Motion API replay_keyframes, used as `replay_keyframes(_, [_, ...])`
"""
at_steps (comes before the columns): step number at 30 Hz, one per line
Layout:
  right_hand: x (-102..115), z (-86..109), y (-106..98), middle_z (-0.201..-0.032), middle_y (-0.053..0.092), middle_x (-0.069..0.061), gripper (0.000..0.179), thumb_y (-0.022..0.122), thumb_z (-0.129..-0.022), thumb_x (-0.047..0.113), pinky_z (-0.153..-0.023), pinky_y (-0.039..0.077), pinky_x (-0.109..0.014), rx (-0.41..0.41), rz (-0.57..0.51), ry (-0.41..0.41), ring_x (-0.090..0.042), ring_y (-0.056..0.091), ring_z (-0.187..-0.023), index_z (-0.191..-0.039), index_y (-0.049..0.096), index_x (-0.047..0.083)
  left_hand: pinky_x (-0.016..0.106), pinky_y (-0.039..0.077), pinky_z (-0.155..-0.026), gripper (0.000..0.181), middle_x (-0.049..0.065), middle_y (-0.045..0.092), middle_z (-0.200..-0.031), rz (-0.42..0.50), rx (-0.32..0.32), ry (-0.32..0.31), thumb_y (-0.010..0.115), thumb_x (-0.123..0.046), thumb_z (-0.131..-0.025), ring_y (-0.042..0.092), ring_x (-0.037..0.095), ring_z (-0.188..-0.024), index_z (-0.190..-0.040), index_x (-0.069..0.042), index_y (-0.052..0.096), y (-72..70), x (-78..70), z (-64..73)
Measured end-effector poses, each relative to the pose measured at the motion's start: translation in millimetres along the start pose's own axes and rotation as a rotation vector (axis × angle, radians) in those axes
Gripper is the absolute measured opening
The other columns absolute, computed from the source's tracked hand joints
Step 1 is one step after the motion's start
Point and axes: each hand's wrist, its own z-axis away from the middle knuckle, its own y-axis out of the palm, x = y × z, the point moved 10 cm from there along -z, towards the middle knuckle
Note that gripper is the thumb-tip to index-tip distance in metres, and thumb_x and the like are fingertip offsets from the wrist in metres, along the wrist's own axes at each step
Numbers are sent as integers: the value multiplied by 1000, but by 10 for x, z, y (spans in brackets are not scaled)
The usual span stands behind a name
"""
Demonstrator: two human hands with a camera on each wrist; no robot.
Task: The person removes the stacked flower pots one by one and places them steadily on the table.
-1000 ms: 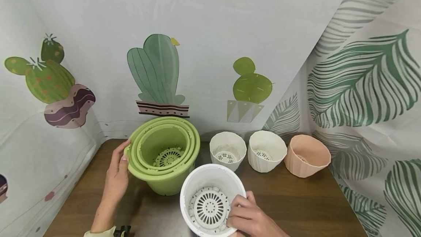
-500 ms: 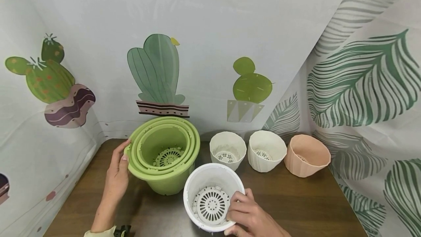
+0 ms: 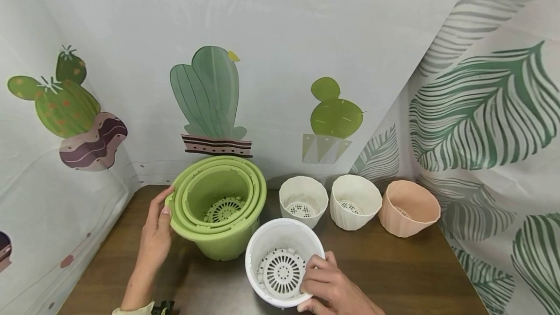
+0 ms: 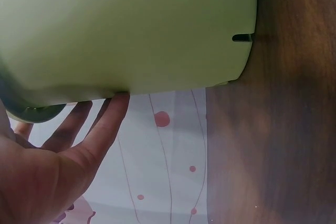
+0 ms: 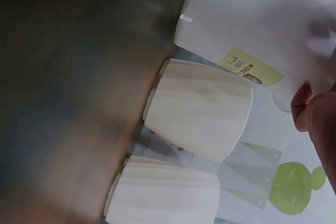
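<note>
On the left of the wooden table stand several green flower pots [image 3: 223, 244], nested one inside another. My left hand [image 3: 156, 232] holds the left side of the outermost rim. In the left wrist view, its fingers [image 4: 107, 129] touch the outer wall just below that rim. My right hand [image 3: 325, 281] grips the right edge of a white flower pot [image 3: 284, 235] with a slotted base. The white pot is right in front of the green ones, its mouth facing me. A yellow label [image 5: 252, 66] shows on its outside in the right wrist view.
Along the back right stand three smaller faceted pots: an off-white pot [image 3: 292, 188], a cream pot [image 3: 347, 220] and a peach pot [image 3: 395, 220]. Behind the table [image 3: 389, 273] hangs a white cloth [image 3: 275, 62] printed with cacti and leaves.
My right hand has shifted the white pot slightly right and lowered it, mostly in the first half second. My left hand and the green pots have stayed in place.
</note>
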Motion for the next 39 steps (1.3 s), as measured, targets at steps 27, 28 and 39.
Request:
replay_keyframes(27, [-27, -4, 20, -92, 57, 14, 26, 69, -103, 43, -89, 29, -29, 35, 66, 17, -8, 53, -97, -89, 65, 21, 15, 52, -82, 48, 5, 58, -141, -9, -18, 10, 34, -23, -118, 62, 4, -102, -165, -27, 39, -11, -1, -8])
replay_keyframes(28, [-27, 0, 20, -92, 58, 14, 25, 69, -103, 43, -90, 29, -29, 41, 66, 19, -8, 53, -97, -91, 66, 21, 14, 53, -82, 48, 6, 58, -142, -7, -17, 10, 34, -23, -118, 62, 3, -103, -165, -27, 39, -10, -3, -7])
replay_keyframes(39, [-39, 31, 20, -101, 64, 14, 23, 73, -100, 42, -93, 30, -31, 72, 69, 35, -8, 54, -104, -111, 73, 21, 16, 54, -79, 48, 6, 60, -135, -27, -14, 4, 34, -25, -118, 63, 5, -98, -165, -29, 38, -11, -5, -9])
